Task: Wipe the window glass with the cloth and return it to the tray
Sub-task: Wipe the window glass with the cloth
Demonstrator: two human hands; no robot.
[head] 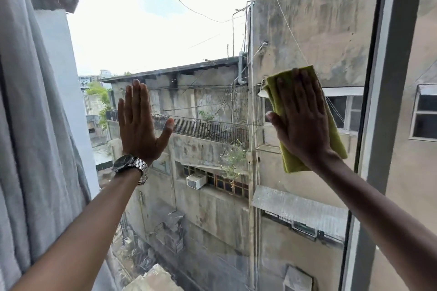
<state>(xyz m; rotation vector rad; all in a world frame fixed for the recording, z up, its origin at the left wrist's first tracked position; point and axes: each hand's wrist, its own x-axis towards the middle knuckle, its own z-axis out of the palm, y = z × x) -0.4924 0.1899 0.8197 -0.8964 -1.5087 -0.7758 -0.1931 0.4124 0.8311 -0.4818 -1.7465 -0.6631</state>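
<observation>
The window glass (201,42) fills the middle of the view, with weathered buildings behind it. My right hand (300,120) lies flat on a yellow-green cloth (335,144) and presses it against the right side of the pane, close to the frame. The cloth sticks out above my fingertips and below my wrist. My left hand (139,123) rests open and flat on the glass further left, fingers pointing up, with a silver wristwatch (130,166) on the wrist. No tray is in view.
A grey curtain (30,137) hangs along the left edge, bunched at the top left. A grey vertical window frame (378,125) bounds the pane on the right, with another pane beyond it.
</observation>
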